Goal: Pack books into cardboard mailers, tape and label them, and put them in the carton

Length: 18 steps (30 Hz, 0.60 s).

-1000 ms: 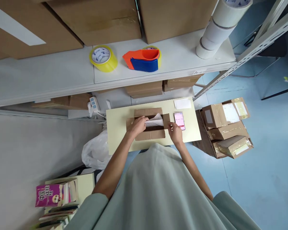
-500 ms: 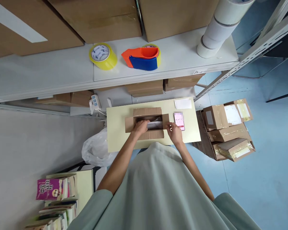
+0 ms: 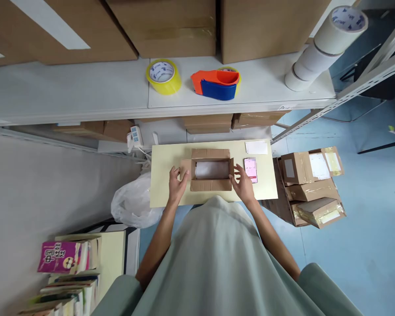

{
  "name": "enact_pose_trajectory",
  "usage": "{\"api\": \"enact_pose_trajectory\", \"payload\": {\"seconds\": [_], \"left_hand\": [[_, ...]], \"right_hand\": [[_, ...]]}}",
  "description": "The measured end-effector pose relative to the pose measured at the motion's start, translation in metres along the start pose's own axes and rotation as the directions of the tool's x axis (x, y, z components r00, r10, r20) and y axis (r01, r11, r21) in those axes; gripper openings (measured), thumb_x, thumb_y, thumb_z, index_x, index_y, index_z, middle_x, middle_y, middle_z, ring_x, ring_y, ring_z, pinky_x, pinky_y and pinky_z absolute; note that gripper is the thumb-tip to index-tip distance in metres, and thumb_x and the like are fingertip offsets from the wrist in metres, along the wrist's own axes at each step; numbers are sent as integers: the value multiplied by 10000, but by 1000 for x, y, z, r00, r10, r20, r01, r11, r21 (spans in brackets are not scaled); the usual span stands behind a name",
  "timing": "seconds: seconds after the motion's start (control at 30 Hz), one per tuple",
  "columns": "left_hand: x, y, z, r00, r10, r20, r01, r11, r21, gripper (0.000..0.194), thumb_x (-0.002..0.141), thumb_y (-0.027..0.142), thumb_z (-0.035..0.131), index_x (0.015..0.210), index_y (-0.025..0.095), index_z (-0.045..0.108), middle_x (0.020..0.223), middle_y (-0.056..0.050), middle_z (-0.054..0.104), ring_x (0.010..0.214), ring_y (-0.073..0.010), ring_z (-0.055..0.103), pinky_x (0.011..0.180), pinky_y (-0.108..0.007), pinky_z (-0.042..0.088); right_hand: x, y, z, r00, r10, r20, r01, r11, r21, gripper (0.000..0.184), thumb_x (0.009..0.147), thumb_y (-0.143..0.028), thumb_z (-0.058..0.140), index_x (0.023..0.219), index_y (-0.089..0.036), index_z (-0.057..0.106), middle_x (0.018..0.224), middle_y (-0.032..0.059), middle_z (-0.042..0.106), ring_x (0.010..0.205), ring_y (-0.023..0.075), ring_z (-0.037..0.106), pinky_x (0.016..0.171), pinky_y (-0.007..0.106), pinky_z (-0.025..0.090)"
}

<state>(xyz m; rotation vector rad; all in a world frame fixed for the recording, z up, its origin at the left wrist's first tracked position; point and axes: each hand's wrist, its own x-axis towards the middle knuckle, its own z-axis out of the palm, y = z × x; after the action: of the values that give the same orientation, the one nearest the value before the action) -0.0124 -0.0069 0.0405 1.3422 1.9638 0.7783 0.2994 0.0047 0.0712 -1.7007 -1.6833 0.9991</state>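
Observation:
An open cardboard box (image 3: 210, 186) lies on the pale yellow table with its flaps spread. Inside it rests a flat greyish-white item (image 3: 212, 170) whose kind I cannot make out. My left hand (image 3: 177, 186) is at the box's left flap, thumb and fingers apart, the thumb by the flap's edge. On the other side, my right hand (image 3: 243, 184) has spread fingers against the outside of the right flap, which stands up. Neither hand grips anything that I can see.
A phone (image 3: 250, 170) and white paper slips (image 3: 256, 147) lie right of the box on the table (image 3: 164, 175). The shelf ahead bears yellow tape (image 3: 163, 77), a tape dispenser (image 3: 217, 84) and white rolls (image 3: 319, 57). Packed cartons (image 3: 312, 188) stand right, a plastic bag (image 3: 134, 202) left.
My left hand has come out of the box and moved left to the left flap. The right flap has swung up with my right hand at it. The item now lies flat inside.

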Motion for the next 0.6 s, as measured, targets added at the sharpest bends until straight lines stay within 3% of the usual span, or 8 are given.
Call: {"api": "enact_pose_trajectory", "payload": {"seconds": [0.13, 0.2, 0.27, 0.37, 0.47, 0.6], "left_hand": [[-18, 14, 9, 999, 35, 4, -34, 995, -92, 777, 1051, 501, 624, 1680, 236, 252, 1574, -195, 591, 1513, -296, 551, 1265, -501, 444], [-28, 20, 12, 984, 139, 112, -136, 990, -33, 892, 1009, 539, 685, 1703, 228, 220, 1623, -208, 549, 1555, -326, 501, 1289, -522, 405], [-36, 19, 15, 941, 230, 249, -251, 966, 60, 1083, 910, 576, 797, 1725, 205, 188, 1695, -234, 464, 1627, -385, 386, 1329, -570, 323], [-41, 7, 20, 875, 266, 405, -366, 910, 194, 1269, 779, 558, 915, 1744, 184, 180, 1784, -250, 309, 1691, -460, 190, 1364, -647, 175], [-39, -7, 19, 853, 273, 446, -406, 883, 235, 1126, 875, 477, 833, 1752, 189, 187, 1797, -225, 299, 1702, -436, 164, 1371, -631, 169], [-25, -13, 7, 857, 313, 409, -397, 908, 137, 958, 975, 425, 723, 1746, 207, 198, 1708, -203, 468, 1659, -384, 325, 1333, -563, 320]], "right_hand": [[-2, -10, 7, 993, -54, 107, 61, 995, -73, 672, 1078, -509, 576, 1666, -239, 396, 1546, 172, 647, 1325, 341, 680, 1034, 525, 632], [-3, -11, 11, 975, -98, 198, 130, 979, -156, 796, 1025, -531, 678, 1694, -230, 367, 1601, 177, 601, 1481, 356, 571, 1162, 557, 557], [-4, -9, 17, 939, -130, 318, 219, 940, -262, 980, 933, -533, 803, 1717, -183, 331, 1689, 204, 502, 1615, 375, 414, 1286, 588, 428], [-5, -2, 26, 875, -126, 468, 331, 860, -387, 1171, 820, -439, 916, 1744, -127, 268, 1777, 228, 344, 1699, 387, 231, 1375, 604, 250], [-6, 2, 32, 857, -110, 503, 370, 811, -453, 1109, 837, -317, 866, 1752, -139, 265, 1781, 202, 349, 1712, 370, 184, 1394, 608, 174], [-2, 0, 24, 881, -102, 462, 339, 817, -467, 886, 915, -244, 711, 1718, -124, 356, 1756, 186, 410, 1709, 349, 211, 1395, 596, 181]]}}
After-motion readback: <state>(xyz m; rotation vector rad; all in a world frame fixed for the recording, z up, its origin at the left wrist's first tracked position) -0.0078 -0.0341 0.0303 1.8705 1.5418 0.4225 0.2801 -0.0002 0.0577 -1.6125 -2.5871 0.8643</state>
